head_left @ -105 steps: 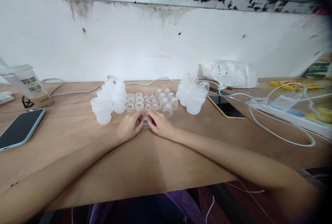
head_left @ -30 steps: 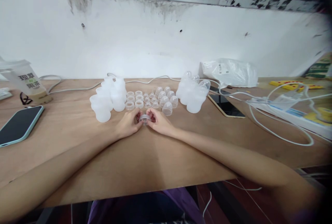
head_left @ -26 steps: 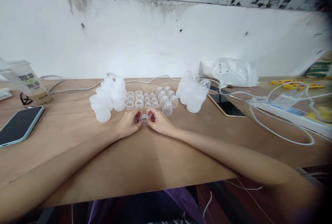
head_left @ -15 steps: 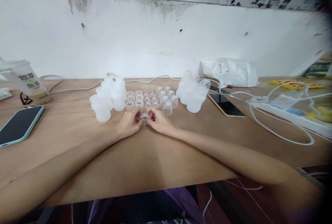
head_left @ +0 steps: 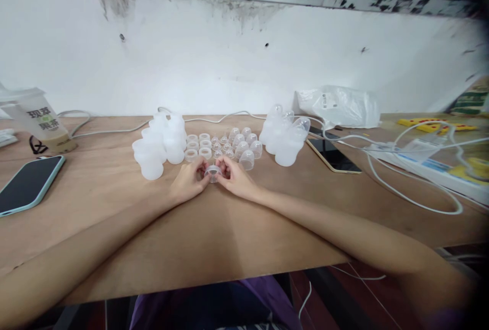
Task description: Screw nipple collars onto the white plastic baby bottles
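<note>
Between my hands is a clear bottle collar ring [head_left: 213, 169], with a transparent part showing below it that looks like a nipple. My left hand [head_left: 191, 178] pinches the ring from the left, fingertips closed on its edge. From the right, my right hand [head_left: 234, 177] grips the other side. Just beyond stand more collar rings [head_left: 205, 153] in rows, several small clear nipples [head_left: 228, 147], and several clear domed caps [head_left: 246, 160]. Frosted bottle bodies [head_left: 151, 164] without caps cluster to the left. More frosted bottles [head_left: 286, 153] with domed caps are grouped at the right.
A drink cup [head_left: 48, 118] and a phone [head_left: 32, 185] lie far left. To the right are another phone [head_left: 335, 155], a plastic bag [head_left: 340, 107], a power strip [head_left: 431, 167] and looping white cables. The table's front edge [head_left: 214, 282] runs before my lap.
The ring tilts slightly between my fingers, and the transparent part below it appears shorter and wider. Both hands stay in nearly the same place; the other things have not moved.
</note>
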`<state>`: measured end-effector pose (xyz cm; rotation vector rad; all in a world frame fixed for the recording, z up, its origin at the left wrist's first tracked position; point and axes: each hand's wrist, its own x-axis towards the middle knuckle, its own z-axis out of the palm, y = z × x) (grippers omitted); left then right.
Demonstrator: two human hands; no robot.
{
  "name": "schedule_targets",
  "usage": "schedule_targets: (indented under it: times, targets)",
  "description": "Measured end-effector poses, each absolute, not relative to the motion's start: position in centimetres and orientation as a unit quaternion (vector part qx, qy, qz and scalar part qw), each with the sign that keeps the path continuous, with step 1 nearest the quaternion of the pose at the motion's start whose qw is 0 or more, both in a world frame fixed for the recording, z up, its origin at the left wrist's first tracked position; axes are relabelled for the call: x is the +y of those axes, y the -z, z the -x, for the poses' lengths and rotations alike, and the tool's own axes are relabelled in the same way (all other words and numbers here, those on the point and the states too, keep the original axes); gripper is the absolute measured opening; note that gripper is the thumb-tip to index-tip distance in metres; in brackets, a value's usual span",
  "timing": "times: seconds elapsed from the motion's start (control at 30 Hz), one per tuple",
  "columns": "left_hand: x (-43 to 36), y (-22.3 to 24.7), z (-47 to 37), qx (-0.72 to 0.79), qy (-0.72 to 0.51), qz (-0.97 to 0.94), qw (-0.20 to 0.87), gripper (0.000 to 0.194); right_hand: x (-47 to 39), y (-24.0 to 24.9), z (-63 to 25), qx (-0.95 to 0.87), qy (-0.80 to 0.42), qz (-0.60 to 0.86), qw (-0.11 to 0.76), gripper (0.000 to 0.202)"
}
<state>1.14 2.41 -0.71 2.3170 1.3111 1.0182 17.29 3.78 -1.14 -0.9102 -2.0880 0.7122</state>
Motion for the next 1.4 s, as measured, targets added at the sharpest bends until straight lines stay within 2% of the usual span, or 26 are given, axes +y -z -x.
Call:
schedule_targets:
  times: [0.33, 0.5, 0.8, 0.87, 0.9, 1.0, 1.13, 1.23, 1.3, 1.4]
  targets:
    - [1.9, 0.3, -1.5, 0.471, -0.342, -0.802, 0.133, 0.003, 3.5, 1.0, -17.3, -0.820, -0.265, 0.361, 0.357, 0.011]
    - [1.7, 0.5, -1.3, 0.456, -0.357, -0.807, 0.114, 0.010, 3.3, 0.8, -17.3, -0.819, -0.238, 0.352, 0.385, 0.007]
    - [1.6, 0.7, -1.3, 0.476, -0.296, -0.828, 0.011, 0.004, 3.3, 1.1, -17.3, -0.860, -0.156, 0.327, 0.360, 0.005]
    - [1.7, 0.8, -1.2, 0.485, -0.300, -0.822, 0.010, 0.006, 3.3, 1.1, -17.4, -0.850, -0.182, 0.337, 0.362, 0.003]
    - [1.8, 0.8, -1.1, 0.489, -0.306, -0.817, 0.007, 0.008, 3.4, 1.0, -17.4, -0.840, -0.209, 0.341, 0.367, 0.009]
    - [1.9, 0.9, -1.1, 0.488, -0.315, -0.814, -0.016, 0.011, 3.6, 0.9, -17.4, -0.790, -0.355, 0.338, 0.368, 0.031]
    - [1.2, 0.5, -1.4, 0.461, -0.298, -0.834, -0.064, 0.016, 4.1, 1.0, -17.6, -0.713, -0.536, 0.296, 0.343, 0.045]
    - [-0.3, -0.6, -0.3, 0.441, -0.325, -0.827, -0.125, 0.036, 4.3, 1.1, -17.7, -0.671, -0.585, 0.280, 0.359, 0.053]
    - [-1.2, -1.3, 1.8, 0.455, -0.416, -0.768, -0.174, 0.044, 4.4, 1.2, -17.7, -0.650, -0.605, 0.276, 0.368, 0.055]
    - [-1.5, -1.6, 6.2, 0.564, -0.503, -0.630, -0.181, 0.055, 4.5, 1.5, -17.7, -0.636, -0.615, 0.274, 0.378, 0.058]
